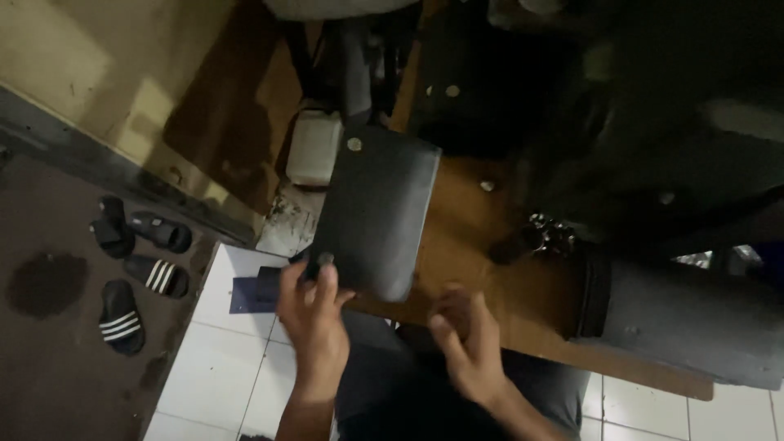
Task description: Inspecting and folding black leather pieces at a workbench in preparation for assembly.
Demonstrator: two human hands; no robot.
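Left hand (314, 314) pinches the dark panel (371, 212) by its corner stud; right hand (465, 343) (blurred) grip unclear

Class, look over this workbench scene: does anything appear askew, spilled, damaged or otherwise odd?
The dark rectangular fabric panel with metal snaps lies tilted, its lower corner overhanging the brown wooden table edge, pinched by the left hand. A dark stain marks the floor beside the striped black sandals.

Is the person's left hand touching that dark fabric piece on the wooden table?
Touching. The head view shows the left hand with fingertips on the lower corner of the dark fabric piece.
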